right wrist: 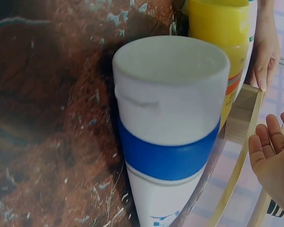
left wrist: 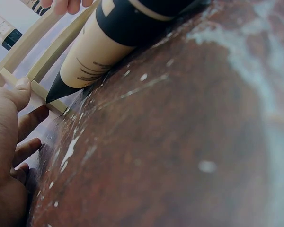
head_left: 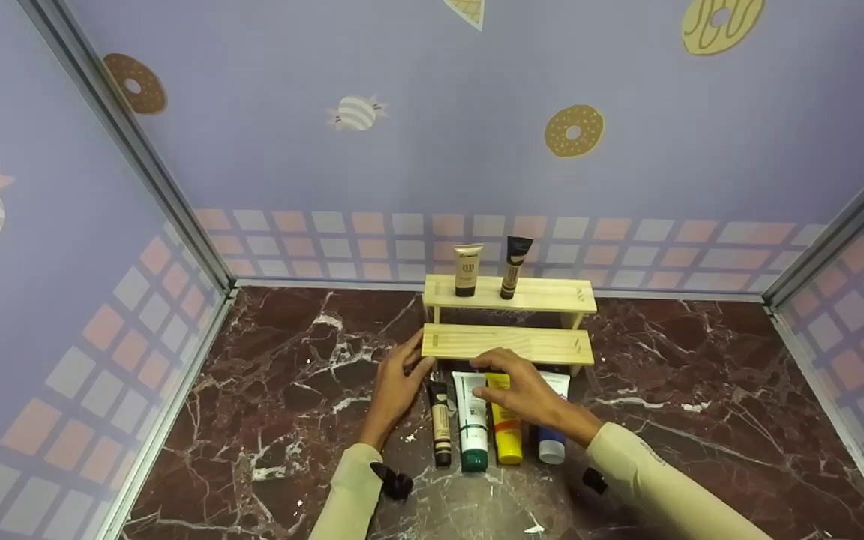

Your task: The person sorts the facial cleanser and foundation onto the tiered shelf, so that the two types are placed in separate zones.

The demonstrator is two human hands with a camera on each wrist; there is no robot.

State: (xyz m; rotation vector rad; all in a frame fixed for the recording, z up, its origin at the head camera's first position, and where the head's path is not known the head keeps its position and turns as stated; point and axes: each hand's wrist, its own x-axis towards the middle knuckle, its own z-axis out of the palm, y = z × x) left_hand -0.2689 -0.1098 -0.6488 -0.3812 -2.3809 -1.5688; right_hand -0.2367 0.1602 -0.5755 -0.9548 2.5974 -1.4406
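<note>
My left hand (head_left: pixel 396 382) touches the left end of a two-step wooden rack (head_left: pixel 507 341), thumb and fingers loosely extended in the left wrist view. Over the tubes, close to the rack's front edge, my right hand (head_left: pixel 522 390) is held with relaxed fingers and nothing in its grasp. On the tabletop before the rack lie a black-and-beige tube (head_left: pixel 441 424), a white tube with a green cap (head_left: pixel 473 424), a yellow tube (head_left: pixel 508 435) and a white-and-blue tube (right wrist: pixel 170 113), partly hidden by my right hand in the head view.
A beige BB cream tube (head_left: pixel 466 270) and a slim black-and-beige tube (head_left: pixel 514 270) stand on the rack's upper step. Dark red marbled tabletop (head_left: pixel 289 405) extends to both sides. A patterned lilac wall (head_left: pixel 432 150) rises behind the rack.
</note>
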